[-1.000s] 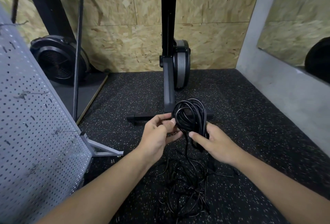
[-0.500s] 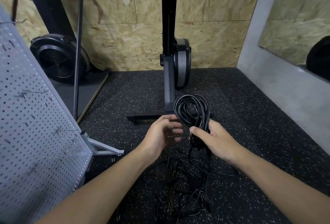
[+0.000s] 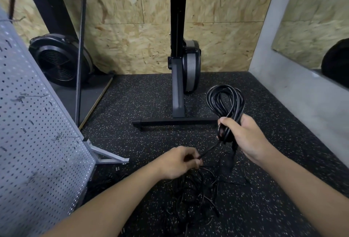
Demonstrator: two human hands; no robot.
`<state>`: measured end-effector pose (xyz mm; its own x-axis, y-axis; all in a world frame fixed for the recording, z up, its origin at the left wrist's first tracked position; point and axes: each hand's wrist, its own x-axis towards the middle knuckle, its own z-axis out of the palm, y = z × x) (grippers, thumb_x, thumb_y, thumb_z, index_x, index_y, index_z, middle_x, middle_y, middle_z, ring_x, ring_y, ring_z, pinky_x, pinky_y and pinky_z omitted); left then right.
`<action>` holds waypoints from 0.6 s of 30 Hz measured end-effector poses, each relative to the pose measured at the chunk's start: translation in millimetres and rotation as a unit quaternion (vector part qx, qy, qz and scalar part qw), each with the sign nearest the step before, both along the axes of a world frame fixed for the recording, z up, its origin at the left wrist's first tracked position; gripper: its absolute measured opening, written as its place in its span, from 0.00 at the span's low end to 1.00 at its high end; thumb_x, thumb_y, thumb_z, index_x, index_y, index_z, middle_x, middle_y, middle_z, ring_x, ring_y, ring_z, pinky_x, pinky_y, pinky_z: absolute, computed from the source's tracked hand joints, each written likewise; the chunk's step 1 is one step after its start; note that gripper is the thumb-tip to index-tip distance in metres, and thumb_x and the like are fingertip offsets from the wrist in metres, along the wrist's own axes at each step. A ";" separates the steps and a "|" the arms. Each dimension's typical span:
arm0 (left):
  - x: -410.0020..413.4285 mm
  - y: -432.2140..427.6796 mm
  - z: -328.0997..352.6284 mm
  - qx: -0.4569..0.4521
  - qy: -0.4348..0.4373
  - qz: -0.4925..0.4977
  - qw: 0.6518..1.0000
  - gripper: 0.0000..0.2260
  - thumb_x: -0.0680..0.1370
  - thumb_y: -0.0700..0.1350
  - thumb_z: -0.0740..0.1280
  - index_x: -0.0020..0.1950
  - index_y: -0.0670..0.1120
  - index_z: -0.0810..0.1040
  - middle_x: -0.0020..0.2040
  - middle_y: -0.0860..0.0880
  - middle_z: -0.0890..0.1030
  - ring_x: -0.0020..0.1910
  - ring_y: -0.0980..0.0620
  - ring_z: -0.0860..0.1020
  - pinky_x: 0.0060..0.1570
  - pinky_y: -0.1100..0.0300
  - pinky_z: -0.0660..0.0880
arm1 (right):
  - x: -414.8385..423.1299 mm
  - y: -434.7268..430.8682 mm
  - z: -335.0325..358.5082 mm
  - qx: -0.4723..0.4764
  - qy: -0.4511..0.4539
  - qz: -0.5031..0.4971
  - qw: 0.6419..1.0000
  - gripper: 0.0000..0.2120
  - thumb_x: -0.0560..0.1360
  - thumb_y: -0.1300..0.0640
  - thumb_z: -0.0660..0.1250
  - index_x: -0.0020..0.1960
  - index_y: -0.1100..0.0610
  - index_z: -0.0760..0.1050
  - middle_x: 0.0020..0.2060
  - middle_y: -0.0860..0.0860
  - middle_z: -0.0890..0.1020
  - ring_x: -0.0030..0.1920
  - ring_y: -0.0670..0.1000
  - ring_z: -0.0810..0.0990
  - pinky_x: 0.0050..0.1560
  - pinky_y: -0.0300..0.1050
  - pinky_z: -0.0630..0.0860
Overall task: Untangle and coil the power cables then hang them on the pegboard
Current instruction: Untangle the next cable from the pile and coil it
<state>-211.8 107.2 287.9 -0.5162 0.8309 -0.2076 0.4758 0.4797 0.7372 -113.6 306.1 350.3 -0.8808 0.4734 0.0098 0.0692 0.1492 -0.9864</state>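
Looping up out of the clenched right grip (image 3: 243, 138), coiled cable (image 3: 224, 100); 1 taut strand (image 3: 209, 150) pinched in left grip (image 3: 179, 162).

Speckled black rubber floor (image 3: 141, 100). Chipboard wall (image 3: 132, 44) behind. Black upright exercise machine (image 3: 177, 48) stands centre on a cross-bar foot. Caged fan wheel (image 3: 60, 61) rear left. Mirror (image 3: 311, 29) on the right wall.

One wide-angle view, worn on the person's head, faces forward and down onto the speckled floor (image 3: 143, 100). It sits close above the left hand (image 3: 177, 162) and right hand (image 3: 247, 138); the pegboard (image 3: 37, 142) edges the left, the chipboard wall (image 3: 132, 48) the far end.
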 end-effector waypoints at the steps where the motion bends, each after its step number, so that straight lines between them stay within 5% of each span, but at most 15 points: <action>1: -1.0 -0.1 2.7 -0.003 0.024 0.000 1.000 0.07 0.85 0.54 0.65 0.53 0.53 0.81 0.48 0.56 0.85 0.40 0.62 0.78 0.43 0.63 0.74 | 0.2 4.9 -0.7 0.057 -0.013 -0.006 0.998 0.08 0.81 0.56 0.68 0.47 0.60 0.79 0.38 0.53 0.83 0.42 0.55 0.82 0.52 0.56 0.78; 5: 3.5 6.0 15.7 0.044 0.125 0.008 0.991 0.07 0.85 0.52 0.65 0.52 0.51 0.79 0.43 0.55 0.81 0.37 0.60 0.75 0.38 0.66 0.70 | 2.8 15.4 -5.5 0.222 -0.074 -0.029 0.972 0.08 0.81 0.52 0.68 0.49 0.57 0.78 0.41 0.55 0.84 0.41 0.55 0.81 0.46 0.50 0.77; 10: 8.3 12.0 32.3 0.159 0.275 -0.010 0.948 0.07 0.84 0.48 0.67 0.56 0.46 0.82 0.49 0.55 0.77 0.47 0.57 0.76 0.50 0.58 0.76 | 3.5 9.6 -6.0 0.339 -0.130 0.050 0.930 0.07 0.82 0.52 0.65 0.54 0.55 0.76 0.45 0.52 0.83 0.45 0.51 0.82 0.49 0.49 0.79; 14: 0.8 6.6 38.6 0.260 0.326 0.003 0.909 0.06 0.81 0.46 0.73 0.53 0.44 0.84 0.48 0.53 0.79 0.46 0.54 0.79 0.48 0.53 0.79 | 8.0 -0.3 -0.2 0.335 -0.142 0.156 0.918 0.04 0.83 0.51 0.65 0.57 0.47 0.77 0.46 0.45 0.83 0.45 0.43 0.81 0.47 0.36 0.77; 18: -1.3 3.7 43.7 0.312 0.335 0.049 0.888 0.11 0.76 0.48 0.78 0.49 0.42 0.82 0.44 0.52 0.79 0.42 0.53 0.79 0.43 0.52 0.78 | 14.0 -7.9 4.8 0.203 -0.180 0.218 0.938 0.10 0.77 0.43 0.64 0.52 0.48 0.76 0.43 0.45 0.82 0.46 0.49 0.79 0.52 0.50 0.73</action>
<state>-213.0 110.9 331.6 -0.4266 0.6204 0.6581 0.8861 0.1406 0.4417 -99.5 298.2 355.1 -0.9707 0.0900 -0.2228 0.2315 0.5984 -0.7670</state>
